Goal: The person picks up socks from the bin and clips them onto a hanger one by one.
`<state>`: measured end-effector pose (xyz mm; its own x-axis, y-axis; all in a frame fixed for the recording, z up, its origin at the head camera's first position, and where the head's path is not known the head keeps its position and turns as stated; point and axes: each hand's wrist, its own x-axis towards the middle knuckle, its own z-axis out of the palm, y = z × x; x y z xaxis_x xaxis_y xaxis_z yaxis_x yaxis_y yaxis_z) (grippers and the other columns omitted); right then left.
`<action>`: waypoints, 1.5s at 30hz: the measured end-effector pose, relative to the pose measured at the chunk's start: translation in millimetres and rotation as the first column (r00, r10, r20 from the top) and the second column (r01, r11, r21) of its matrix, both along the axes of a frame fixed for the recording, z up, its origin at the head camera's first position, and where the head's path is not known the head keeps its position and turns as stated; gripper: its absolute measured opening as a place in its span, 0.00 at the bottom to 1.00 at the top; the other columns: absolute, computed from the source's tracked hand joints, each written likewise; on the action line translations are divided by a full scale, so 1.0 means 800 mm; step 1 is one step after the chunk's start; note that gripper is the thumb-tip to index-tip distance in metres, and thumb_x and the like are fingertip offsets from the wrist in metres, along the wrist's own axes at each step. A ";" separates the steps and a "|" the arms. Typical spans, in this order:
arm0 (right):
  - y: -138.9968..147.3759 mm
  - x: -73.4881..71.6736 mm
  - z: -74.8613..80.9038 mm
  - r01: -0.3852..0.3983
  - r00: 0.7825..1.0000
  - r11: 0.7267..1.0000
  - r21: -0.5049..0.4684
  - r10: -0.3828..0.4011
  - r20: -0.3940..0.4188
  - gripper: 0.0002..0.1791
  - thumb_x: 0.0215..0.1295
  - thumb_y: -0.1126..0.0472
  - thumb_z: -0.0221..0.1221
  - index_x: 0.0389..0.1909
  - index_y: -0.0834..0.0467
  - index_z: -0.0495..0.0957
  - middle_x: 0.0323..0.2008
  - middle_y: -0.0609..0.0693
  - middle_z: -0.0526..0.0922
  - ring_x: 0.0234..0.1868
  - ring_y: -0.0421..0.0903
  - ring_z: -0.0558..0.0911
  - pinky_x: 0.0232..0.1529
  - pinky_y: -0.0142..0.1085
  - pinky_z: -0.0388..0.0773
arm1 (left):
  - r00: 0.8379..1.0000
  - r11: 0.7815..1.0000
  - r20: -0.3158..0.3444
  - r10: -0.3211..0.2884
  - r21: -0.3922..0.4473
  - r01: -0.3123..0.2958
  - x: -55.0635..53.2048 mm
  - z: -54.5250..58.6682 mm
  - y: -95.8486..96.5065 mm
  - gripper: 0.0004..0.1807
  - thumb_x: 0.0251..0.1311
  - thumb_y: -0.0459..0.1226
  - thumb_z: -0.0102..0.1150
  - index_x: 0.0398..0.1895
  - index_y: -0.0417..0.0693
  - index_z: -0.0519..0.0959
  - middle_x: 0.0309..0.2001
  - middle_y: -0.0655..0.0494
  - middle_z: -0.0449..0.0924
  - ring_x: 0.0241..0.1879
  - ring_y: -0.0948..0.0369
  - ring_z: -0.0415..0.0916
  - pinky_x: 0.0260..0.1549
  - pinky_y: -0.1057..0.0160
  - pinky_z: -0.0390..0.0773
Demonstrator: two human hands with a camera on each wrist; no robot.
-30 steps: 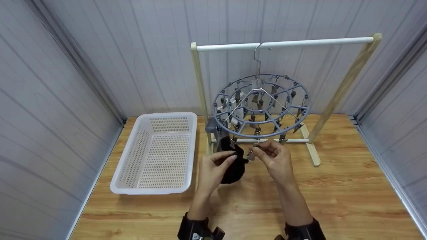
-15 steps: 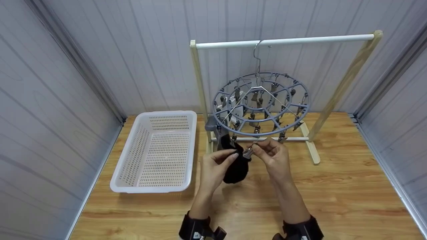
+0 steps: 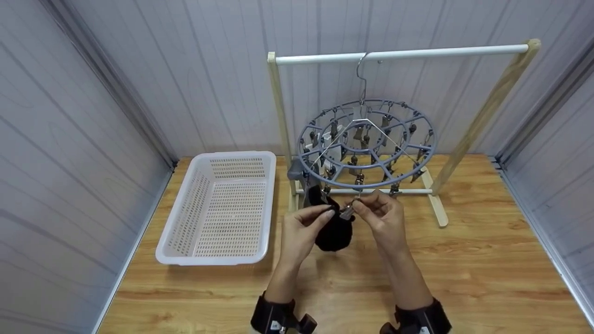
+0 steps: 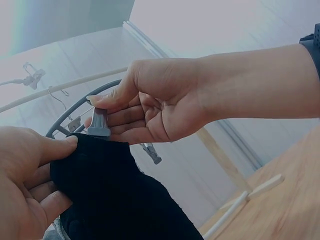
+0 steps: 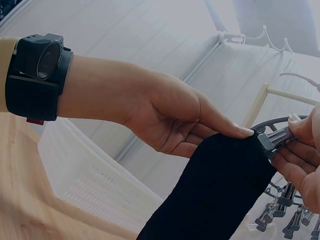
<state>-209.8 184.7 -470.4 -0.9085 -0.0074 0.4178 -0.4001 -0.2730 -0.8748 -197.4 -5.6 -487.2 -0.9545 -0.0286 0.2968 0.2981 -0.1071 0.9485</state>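
In the head view my left hand [image 3: 297, 229] pinches the top edge of a black sock [image 3: 335, 235] between thumb and fingers. My right hand [image 3: 385, 220] grips a metal clip [image 3: 347, 213] hanging at the front of a round blue-grey clip hanger [image 3: 369, 185]. The right wrist view has the clip [image 5: 274, 140] at the corner of the sock's cuff, close to the left thumb tip. From the left wrist, the clip's grey end [image 4: 99, 131] overlaps the sock's [image 4: 110, 185] top edge, and the right thumb presses on its handle.
A white plastic basket [image 3: 271, 208] stands on the wooden table at left. The hanger hooks over the white bar [image 3: 441, 53] of a wooden rack. Several other clips dangle from it. A grey cloth item [image 3: 295, 171] and a white one [image 3: 332, 150] hang on its left side.
The clip in my right hand and the black sock in my left have come together, the sock shifting right until its edge meets the clip. The head view has shifted slightly.
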 end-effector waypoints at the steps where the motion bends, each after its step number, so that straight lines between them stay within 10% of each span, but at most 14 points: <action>1: 0.000 0.000 0.000 -0.006 1.000 1.000 0.000 0.006 -0.002 0.06 0.67 0.75 0.67 0.35 0.74 0.79 0.38 0.67 0.89 0.39 0.49 0.91 0.46 0.39 0.88 | 1.000 1.000 -0.001 -0.001 0.004 0.001 0.000 0.000 0.000 0.08 0.65 0.31 0.73 0.44 0.36 0.90 0.42 0.46 0.91 0.41 0.56 0.89 0.45 0.62 0.87; 45: 0.005 -0.004 -0.008 -0.044 0.996 0.984 0.173 0.056 -0.065 0.05 0.69 0.76 0.65 0.40 0.75 0.80 0.36 0.54 0.89 0.36 0.45 0.88 0.37 0.34 0.86 | 0.999 0.997 0.000 -0.032 0.072 0.032 0.005 0.003 0.009 0.09 0.66 0.31 0.72 0.46 0.34 0.89 0.44 0.44 0.90 0.43 0.57 0.89 0.47 0.62 0.87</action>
